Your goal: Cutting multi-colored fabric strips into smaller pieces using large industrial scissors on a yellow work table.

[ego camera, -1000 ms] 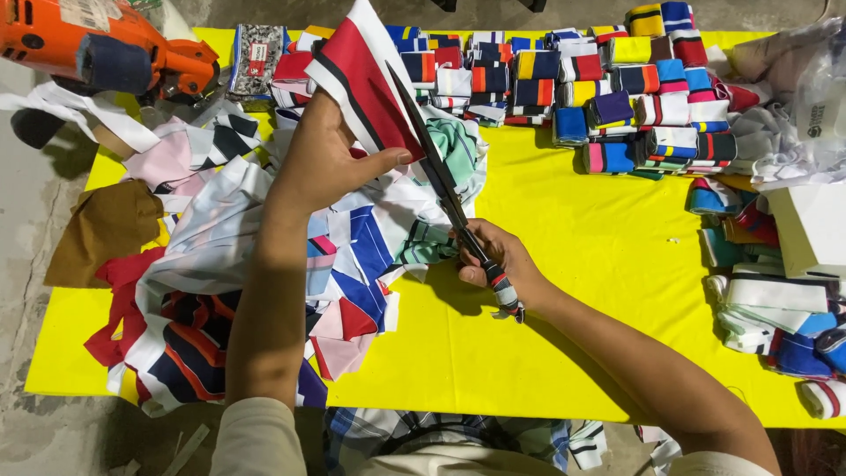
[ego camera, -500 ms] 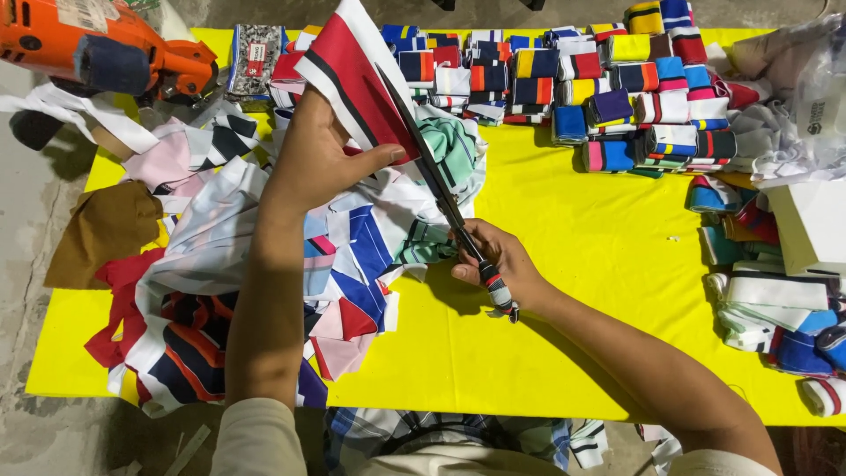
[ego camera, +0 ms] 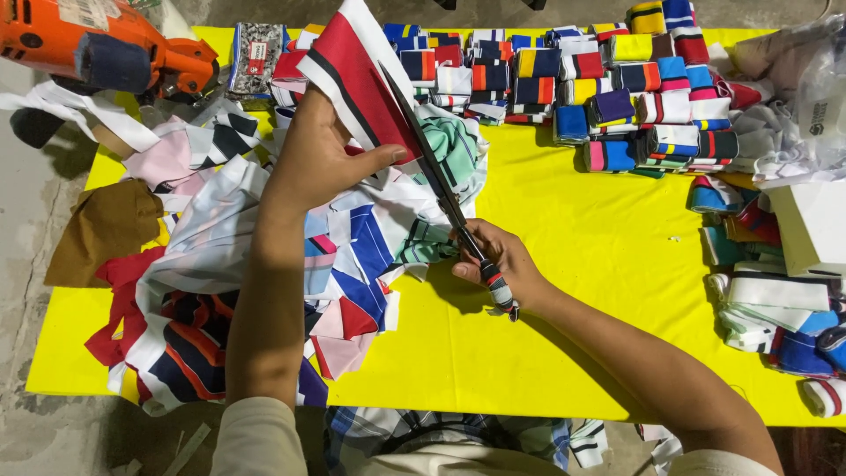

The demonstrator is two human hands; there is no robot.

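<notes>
head view: my left hand (ego camera: 313, 159) pinches the red striped cloth (ego camera: 366, 84) up over the scrap pile (ego camera: 264, 264); my right hand (ego camera: 498, 264) is clenched on the scissors (ego camera: 436, 172). i should keep the cloth taut, blades square.

The right hand (ego camera: 498, 264) hides the scissors' (ego camera: 441, 176) handles.

Orange power tool (ego camera: 106, 48), folded striped fabric rows (ego camera: 608, 97), yellow tablecloth (ego camera: 573, 291)

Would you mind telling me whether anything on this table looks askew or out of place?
Yes: the brown fabric piece and several scraps from the cut-offs pile hang over the yellow table's left and near edges, unlike the neatly stacked striped bands.
</notes>
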